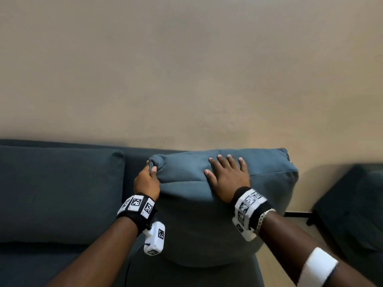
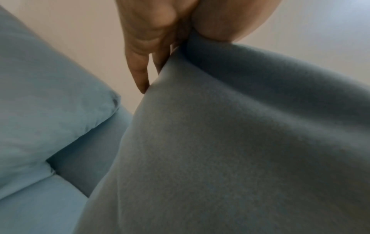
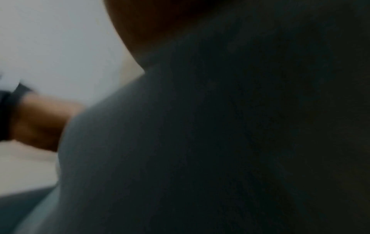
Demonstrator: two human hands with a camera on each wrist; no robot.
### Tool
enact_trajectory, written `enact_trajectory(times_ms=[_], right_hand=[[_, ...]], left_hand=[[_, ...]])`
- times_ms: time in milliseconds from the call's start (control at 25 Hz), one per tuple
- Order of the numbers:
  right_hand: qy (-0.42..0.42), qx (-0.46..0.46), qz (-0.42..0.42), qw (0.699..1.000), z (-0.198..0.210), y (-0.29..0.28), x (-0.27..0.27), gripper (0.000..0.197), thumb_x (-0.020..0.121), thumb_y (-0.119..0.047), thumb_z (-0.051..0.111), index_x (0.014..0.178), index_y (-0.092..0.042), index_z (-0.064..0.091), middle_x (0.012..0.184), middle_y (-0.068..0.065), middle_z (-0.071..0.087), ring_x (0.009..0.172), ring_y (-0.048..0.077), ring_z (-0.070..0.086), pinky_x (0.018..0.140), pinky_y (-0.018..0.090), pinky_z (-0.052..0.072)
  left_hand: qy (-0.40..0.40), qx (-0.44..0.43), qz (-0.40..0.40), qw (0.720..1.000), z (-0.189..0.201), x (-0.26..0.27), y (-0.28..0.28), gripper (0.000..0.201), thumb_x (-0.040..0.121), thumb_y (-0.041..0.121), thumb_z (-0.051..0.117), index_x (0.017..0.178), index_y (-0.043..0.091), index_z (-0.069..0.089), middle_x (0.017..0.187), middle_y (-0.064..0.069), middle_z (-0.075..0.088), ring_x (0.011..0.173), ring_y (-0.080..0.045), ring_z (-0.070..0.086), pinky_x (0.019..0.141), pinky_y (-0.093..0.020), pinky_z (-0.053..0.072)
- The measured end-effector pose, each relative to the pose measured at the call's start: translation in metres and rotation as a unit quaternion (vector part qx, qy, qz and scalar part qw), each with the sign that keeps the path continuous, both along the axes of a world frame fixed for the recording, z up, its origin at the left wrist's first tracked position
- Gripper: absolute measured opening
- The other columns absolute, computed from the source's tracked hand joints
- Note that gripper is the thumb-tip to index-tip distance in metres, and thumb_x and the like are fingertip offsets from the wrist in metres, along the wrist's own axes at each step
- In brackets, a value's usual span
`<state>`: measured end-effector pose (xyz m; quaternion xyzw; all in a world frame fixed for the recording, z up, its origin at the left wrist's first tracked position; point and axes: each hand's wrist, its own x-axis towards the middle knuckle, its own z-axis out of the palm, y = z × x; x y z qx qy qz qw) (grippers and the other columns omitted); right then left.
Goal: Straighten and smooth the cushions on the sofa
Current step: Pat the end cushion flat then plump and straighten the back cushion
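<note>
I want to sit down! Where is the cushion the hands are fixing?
In the head view, the cushion stands at the sofa's right end against the wall, right of the other cushion; the left hand grips its top corner.

We see both forearms reaching forward and up from the bottom of the head view, bare, each wrist wrapped in a black band set with white marker tiles. The left hand [image 1: 146, 181] is curled, knuckles toward us, its thumb and fingers pinching the upper left corner of the cushion [image 1: 207, 214]; the left wrist view shows the fingers [image 2: 140, 60] pressed behind that fold. The right hand [image 1: 229, 175] lies flat, palm down, fingers spread and straight on the cushion's top face. A silver bracelet [image 1: 264, 217] circles the right wrist, and a white band [image 1: 319, 266] wraps that forearm.
</note>
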<state>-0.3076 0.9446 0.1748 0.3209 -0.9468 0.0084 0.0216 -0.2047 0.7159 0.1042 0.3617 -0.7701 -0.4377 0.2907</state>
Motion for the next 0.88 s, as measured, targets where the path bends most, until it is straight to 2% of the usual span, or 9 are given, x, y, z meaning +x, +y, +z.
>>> enact_trajectory(times_ms=[80,240,360,400,480,600,680,800,880], right_hand=[[0.002,-0.19,0.025,0.982,0.041,0.004,-0.015,0.058,0.1,-0.061,0.039,0.147,-0.03,0.051,0.154,0.003,0.05,0.146,0.026,0.041,0.125,0.053,0.02],[0.21,-0.508,0.065,0.833,0.088,0.041,-0.023,0.044,0.101,-0.037,0.053,0.141,-0.018,0.058,0.149,0.002,0.053,0.144,0.026,0.045,0.121,0.049,0.031],[0.126,-0.112,-0.036,0.985,0.005,0.053,-0.023,0.075,0.098,-0.067,0.007,0.152,-0.031,0.045,0.163,-0.002,0.04,0.155,0.026,0.027,0.125,0.05,0.017],[0.091,-0.03,-0.026,0.995,-0.01,0.057,-0.035,0.083,0.093,-0.07,0.0,0.149,-0.033,0.048,0.159,-0.002,0.046,0.152,0.025,0.033,0.124,0.051,0.02],[0.064,-0.128,-0.023,0.99,0.024,0.063,-0.045,0.07,0.092,-0.068,0.022,0.136,-0.029,0.06,0.141,0.004,0.061,0.135,0.029,0.052,0.115,0.049,0.036],[0.188,-0.45,0.022,0.873,0.103,0.084,-0.05,0.043,0.098,-0.042,0.054,0.132,-0.018,0.064,0.135,0.006,0.062,0.127,0.029,0.056,0.11,0.046,0.042],[0.303,-0.518,0.009,0.8,0.109,0.096,-0.047,0.043,0.099,-0.03,0.056,0.138,-0.013,0.059,0.148,0.005,0.053,0.141,0.029,0.047,0.118,0.044,0.033],[0.153,-0.211,-0.077,0.962,0.03,0.092,-0.058,0.072,0.098,-0.065,0.018,0.135,-0.018,0.058,0.149,0.013,0.054,0.14,0.035,0.047,0.118,0.049,0.031],[0.025,-0.067,-0.078,0.994,0.005,0.1,-0.074,0.082,0.093,-0.072,0.006,0.12,-0.019,0.064,0.131,0.016,0.067,0.122,0.036,0.059,0.107,0.047,0.043]], left_hand=[[0.0,-0.006,0.023,1.0,-0.001,0.001,0.001,0.038,0.107,0.025,0.048,0.135,0.004,0.062,0.126,-0.029,0.065,0.117,-0.049,0.058,0.095,-0.043,0.046],[0.024,-0.021,0.047,0.998,-0.009,0.003,-0.011,0.038,0.106,0.024,0.048,0.137,0.004,0.06,0.129,-0.027,0.064,0.118,-0.047,0.059,0.098,-0.043,0.046],[0.008,-0.03,0.042,0.999,-0.01,0.004,-0.014,0.036,0.106,0.023,0.05,0.134,0.004,0.062,0.125,-0.029,0.065,0.116,-0.049,0.059,0.096,-0.043,0.046],[0.003,-0.029,0.032,0.999,-0.01,0.005,-0.011,0.036,0.106,0.023,0.05,0.133,0.004,0.063,0.124,-0.03,0.066,0.114,-0.05,0.059,0.094,-0.044,0.046],[0.011,-0.031,0.028,0.999,-0.009,0.003,-0.006,0.035,0.106,0.023,0.049,0.131,0.003,0.063,0.122,-0.03,0.066,0.113,-0.05,0.059,0.093,-0.044,0.047],[0.031,-0.037,0.047,0.998,-0.012,0.002,-0.005,0.037,0.107,0.025,0.046,0.133,0.003,0.061,0.125,-0.028,0.065,0.115,-0.048,0.058,0.095,-0.044,0.046],[0.032,-0.042,0.045,0.998,-0.012,0.004,-0.007,0.038,0.107,0.024,0.046,0.134,0.002,0.061,0.126,-0.028,0.064,0.116,-0.048,0.058,0.096,-0.043,0.045],[0.031,-0.038,0.04,0.998,-0.011,0.003,-0.007,0.038,0.107,0.024,0.047,0.133,0.001,0.061,0.125,-0.03,0.064,0.116,-0.05,0.058,0.096,-0.044,0.046],[0.024,-0.028,0.026,0.999,-0.011,0.002,-0.002,0.037,0.107,0.024,0.048,0.134,0.003,0.061,0.125,-0.03,0.065,0.116,-0.05,0.058,0.096,-0.044,0.046]])
